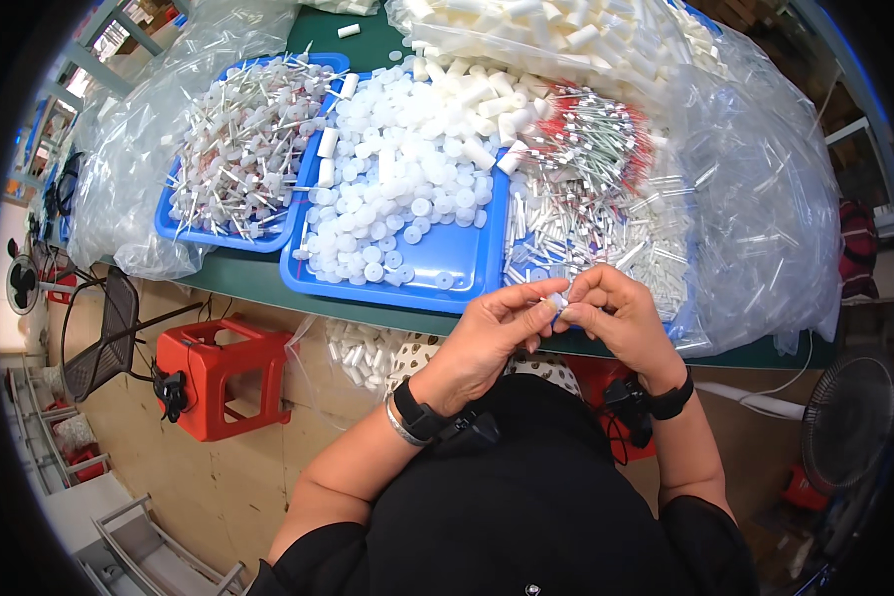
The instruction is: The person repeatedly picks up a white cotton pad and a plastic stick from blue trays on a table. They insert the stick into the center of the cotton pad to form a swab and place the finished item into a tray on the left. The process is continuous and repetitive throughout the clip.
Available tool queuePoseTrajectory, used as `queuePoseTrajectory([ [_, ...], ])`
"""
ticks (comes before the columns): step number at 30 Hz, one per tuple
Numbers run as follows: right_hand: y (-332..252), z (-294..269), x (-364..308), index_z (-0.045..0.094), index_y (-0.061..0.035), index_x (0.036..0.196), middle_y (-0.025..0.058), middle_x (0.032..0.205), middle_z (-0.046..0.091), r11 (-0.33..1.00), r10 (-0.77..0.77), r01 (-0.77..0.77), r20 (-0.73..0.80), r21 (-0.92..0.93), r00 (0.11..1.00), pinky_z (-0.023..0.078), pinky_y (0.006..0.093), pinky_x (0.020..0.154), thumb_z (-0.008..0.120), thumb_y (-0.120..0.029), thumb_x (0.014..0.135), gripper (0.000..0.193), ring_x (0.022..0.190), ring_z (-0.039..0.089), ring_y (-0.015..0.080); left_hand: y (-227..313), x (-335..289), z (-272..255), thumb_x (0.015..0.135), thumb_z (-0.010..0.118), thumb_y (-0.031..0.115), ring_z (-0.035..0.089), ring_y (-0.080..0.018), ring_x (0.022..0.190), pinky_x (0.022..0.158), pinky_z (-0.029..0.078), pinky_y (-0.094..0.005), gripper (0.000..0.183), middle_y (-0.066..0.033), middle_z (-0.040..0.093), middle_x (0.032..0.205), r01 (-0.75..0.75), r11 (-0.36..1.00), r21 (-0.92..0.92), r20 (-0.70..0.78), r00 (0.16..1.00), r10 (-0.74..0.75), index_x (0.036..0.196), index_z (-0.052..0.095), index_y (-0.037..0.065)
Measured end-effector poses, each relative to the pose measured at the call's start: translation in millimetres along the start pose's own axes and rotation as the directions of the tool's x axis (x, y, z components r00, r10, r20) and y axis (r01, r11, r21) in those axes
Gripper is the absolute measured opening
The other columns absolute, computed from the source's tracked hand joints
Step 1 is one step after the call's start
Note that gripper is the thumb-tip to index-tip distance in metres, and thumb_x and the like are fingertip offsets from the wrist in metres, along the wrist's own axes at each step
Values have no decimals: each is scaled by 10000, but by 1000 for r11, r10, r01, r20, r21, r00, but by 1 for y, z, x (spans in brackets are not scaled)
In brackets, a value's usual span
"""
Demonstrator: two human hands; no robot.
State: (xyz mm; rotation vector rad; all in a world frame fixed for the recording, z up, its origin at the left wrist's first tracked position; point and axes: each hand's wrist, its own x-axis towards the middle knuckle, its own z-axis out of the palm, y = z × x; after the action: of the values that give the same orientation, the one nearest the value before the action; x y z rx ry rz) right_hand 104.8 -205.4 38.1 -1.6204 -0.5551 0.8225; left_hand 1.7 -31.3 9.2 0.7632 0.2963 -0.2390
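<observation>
My left hand (495, 336) and my right hand (618, 316) meet at the table's front edge, fingertips pinched together. Between them is a small white plastic part (560, 300), partly covered by the fingers, so its full shape is hidden. Just beyond my hands lie many thin white tubes (606, 228) in a pile. A bundle of short red and dark wires with white ends (596, 134) rests above those tubes. To the left, a blue tray (447, 268) holds round translucent white caps (387, 199) and thicker white foam-like cylinders (482, 94).
Another blue tray (230, 241) at the left holds assembled pieces with thin stems (248, 139). Clear plastic bags (765, 199) bulge at the right and far side of the green table (368, 310). A red stool (223, 372) and a fan (849, 407) stand on the floor.
</observation>
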Motion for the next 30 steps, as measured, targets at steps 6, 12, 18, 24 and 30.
queuePoseTrajectory([
  [6, 0, 2, -1, 573, -10, 1067, 53, 800, 717, 992, -35, 30, -39, -123, 999, 478, 241, 611, 633, -71, 927, 164, 670, 617, 86, 2, -3, -4, 971, 620, 194, 549, -71, 762, 664, 442, -188, 367, 2, 610, 878, -61, 996, 69, -59, 996, 66, 1287, 578, 11],
  [12, 11, -28, 19, 644, -3, 984, 121, 817, 675, 555, -483, 190, -128, -810, 866, 506, 334, 662, 667, -68, 856, 146, 722, 639, 246, 75, -13, -52, 981, 599, 175, 553, -61, 801, 697, 466, -212, 342, -16, 634, 975, -565, 805, 181, -296, 750, 592, 1262, 583, -18],
  [18, 18, -26, 25, 646, -39, 869, 106, 810, 612, 270, -441, 187, 51, -944, 896, 488, 417, 717, 673, -57, 786, 89, 802, 601, 309, 204, -38, -125, 996, 572, 240, 624, -152, 986, 805, 508, -232, 451, -155, 624, 1213, -733, 680, -37, -495, 605, 624, 1316, 460, -58],
  [24, 18, -27, 23, 632, -41, 826, 103, 804, 626, 487, -350, 88, -102, -869, 931, 485, 408, 687, 673, -62, 784, 62, 773, 608, 305, 109, -24, -69, 885, 684, 145, 638, -169, 930, 768, 496, -311, 265, -81, 682, 1053, -173, 411, 895, 6, 926, 378, 1124, 656, 35],
  [30, 1, -21, 13, 644, -24, 854, 100, 783, 652, 577, -386, 93, -170, -812, 907, 471, 386, 658, 689, -64, 810, 75, 736, 601, 288, 62, -3, -76, 807, 712, 129, 607, -340, 785, 713, 490, -395, 194, -137, 628, 877, -122, -177, 977, 178, 919, 352, 966, 682, 23],
])
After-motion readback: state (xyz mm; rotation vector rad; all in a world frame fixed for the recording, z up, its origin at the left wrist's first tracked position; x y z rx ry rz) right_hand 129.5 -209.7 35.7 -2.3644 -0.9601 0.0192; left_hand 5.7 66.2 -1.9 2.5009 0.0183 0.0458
